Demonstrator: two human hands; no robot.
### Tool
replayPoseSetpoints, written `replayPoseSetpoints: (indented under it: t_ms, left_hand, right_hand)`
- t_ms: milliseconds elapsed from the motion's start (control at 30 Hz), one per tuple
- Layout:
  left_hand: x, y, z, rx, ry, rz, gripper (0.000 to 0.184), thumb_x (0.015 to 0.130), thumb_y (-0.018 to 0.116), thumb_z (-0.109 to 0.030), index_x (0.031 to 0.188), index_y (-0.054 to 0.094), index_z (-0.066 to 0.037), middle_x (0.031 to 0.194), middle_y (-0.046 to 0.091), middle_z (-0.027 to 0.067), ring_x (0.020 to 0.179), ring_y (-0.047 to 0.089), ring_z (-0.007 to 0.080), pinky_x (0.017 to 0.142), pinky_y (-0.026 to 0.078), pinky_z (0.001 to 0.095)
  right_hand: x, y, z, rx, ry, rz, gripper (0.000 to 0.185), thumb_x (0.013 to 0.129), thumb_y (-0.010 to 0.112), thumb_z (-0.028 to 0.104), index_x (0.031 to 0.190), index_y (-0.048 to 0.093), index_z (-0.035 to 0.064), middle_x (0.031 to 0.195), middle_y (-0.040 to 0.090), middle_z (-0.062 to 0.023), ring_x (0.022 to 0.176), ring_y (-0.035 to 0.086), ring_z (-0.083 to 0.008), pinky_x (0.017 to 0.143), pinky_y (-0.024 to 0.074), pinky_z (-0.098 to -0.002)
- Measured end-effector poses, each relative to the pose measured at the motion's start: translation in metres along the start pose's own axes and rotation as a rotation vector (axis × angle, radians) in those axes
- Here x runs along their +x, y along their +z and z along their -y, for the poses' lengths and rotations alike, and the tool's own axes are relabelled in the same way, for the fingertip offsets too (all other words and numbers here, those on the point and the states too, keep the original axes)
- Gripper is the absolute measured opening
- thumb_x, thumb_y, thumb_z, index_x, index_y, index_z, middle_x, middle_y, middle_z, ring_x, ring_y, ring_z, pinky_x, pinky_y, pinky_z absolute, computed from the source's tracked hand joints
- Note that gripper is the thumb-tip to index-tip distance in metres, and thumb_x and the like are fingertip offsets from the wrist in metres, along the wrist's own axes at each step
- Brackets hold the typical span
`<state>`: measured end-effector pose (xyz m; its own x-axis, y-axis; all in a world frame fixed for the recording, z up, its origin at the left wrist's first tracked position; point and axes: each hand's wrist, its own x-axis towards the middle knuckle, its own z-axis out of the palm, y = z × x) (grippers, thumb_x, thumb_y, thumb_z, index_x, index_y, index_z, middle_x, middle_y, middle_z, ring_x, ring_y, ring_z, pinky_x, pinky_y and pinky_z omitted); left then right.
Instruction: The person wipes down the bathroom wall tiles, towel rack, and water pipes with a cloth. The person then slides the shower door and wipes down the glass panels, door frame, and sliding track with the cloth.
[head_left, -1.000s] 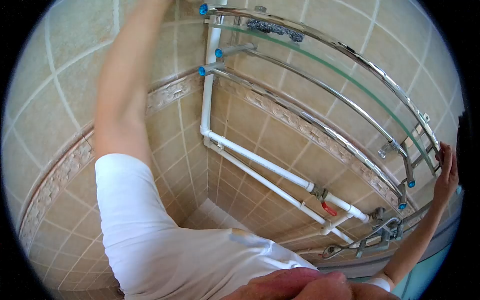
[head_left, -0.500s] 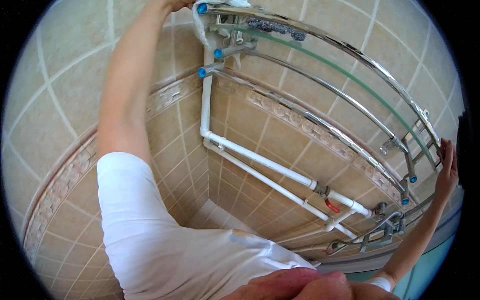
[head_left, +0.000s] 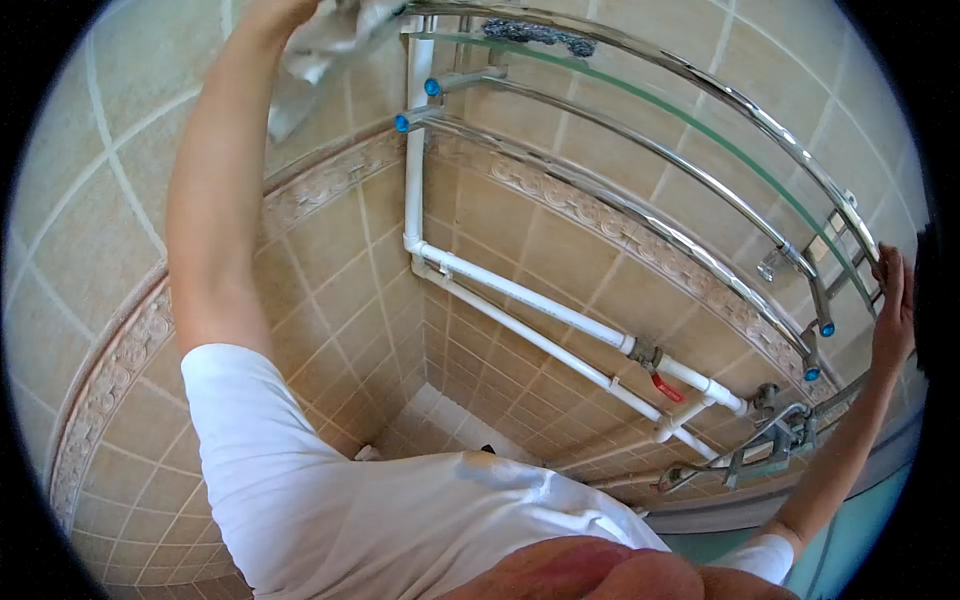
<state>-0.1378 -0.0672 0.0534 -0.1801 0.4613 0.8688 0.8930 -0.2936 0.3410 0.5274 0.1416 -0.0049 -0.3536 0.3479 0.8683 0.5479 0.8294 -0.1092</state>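
At the top edge, my left hand (head_left: 285, 10) is partly cut off and its fingers are out of sight; a wet-looking white cloth (head_left: 345, 40), smeared by motion, hangs from it. The cloth is beside the left end of a chrome wall rack (head_left: 660, 55) with a glass shelf (head_left: 690, 125). On the far right, my right hand (head_left: 893, 310) is closed on the rack's right end, its fingertips mostly hidden. A dark, curly scouring pad (head_left: 540, 38) lies on the shelf near the left. Blue caps (head_left: 402, 123) mark the bar ends.
Below the rack, white pipes (head_left: 530, 300) run along the tiled wall, with a red-handled valve (head_left: 665, 388) on one. A metal tap (head_left: 790, 430) juts out at lower right. A relief border (head_left: 620, 220) crosses the tiles.
My left hand and the cloth have moved left, away from the rack's left end. My right hand stays on the rack. The view has shifted slightly.
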Motion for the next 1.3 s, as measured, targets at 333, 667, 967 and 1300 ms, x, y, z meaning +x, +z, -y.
replayPoseSetpoints:
  t_ms: [333, 667, 967, 1300]
  left_hand:
    - [-0.029, -0.063, -0.005, 0.803, -0.304, 0.051, 0.032, 0.075, 0.049, -0.019, 0.100, 0.064, -0.008, 0.078, 0.064, 0.0117, 0.068, 0.059, 0.0193, 0.060, 0.045, 0.0332]
    - [-0.047, -0.059, -0.016, 0.389, 0.004, -0.192, 0.040, 0.080, 0.046, -0.020, 0.115, 0.061, -0.011, 0.082, 0.060, -0.0012, 0.063, 0.049, 0.0080, 0.053, 0.038, 0.0217]
    - [-0.043, 0.025, -0.029, 0.273, 0.031, -0.089, 0.038, 0.077, 0.047, -0.018, 0.111, 0.062, -0.011, 0.094, 0.065, 0.0091, 0.079, 0.060, 0.0196, 0.073, 0.046, 0.0284]
    - [-0.059, 0.053, -0.048, 0.172, 0.227, -0.308, 0.023, 0.070, 0.051, -0.010, 0.087, 0.064, 0.000, 0.078, 0.064, 0.0149, 0.072, 0.062, 0.0213, 0.064, 0.047, 0.0340]
  right_hand:
    - [0.005, 0.016, 0.062, -0.098, -0.014, 0.029, 0.030, 0.097, 0.042, 0.020, 0.116, 0.057, 0.0010, 0.109, 0.061, -0.0107, 0.100, 0.058, -0.0167, 0.090, 0.0461, -0.0282]
    - [0.026, 0.011, 0.104, -0.249, -0.101, 0.085, 0.032, 0.095, 0.047, 0.026, 0.115, 0.059, 0.0042, 0.109, 0.062, -0.0103, 0.102, 0.058, -0.0167, 0.090, 0.0444, -0.0284]
    - [0.130, 0.082, 0.141, -0.328, -0.195, 0.647, 0.042, 0.091, 0.053, 0.025, 0.131, 0.046, 0.0141, 0.133, 0.046, -0.0114, 0.113, 0.051, -0.0293, 0.100, 0.0399, -0.0424]
    - [0.126, 0.117, 0.132, -0.238, 0.050, 0.957, 0.049, 0.085, 0.059, 0.034, 0.123, 0.053, 0.0038, 0.123, 0.054, -0.0185, 0.114, 0.052, -0.0331, 0.099, 0.0394, -0.0444]
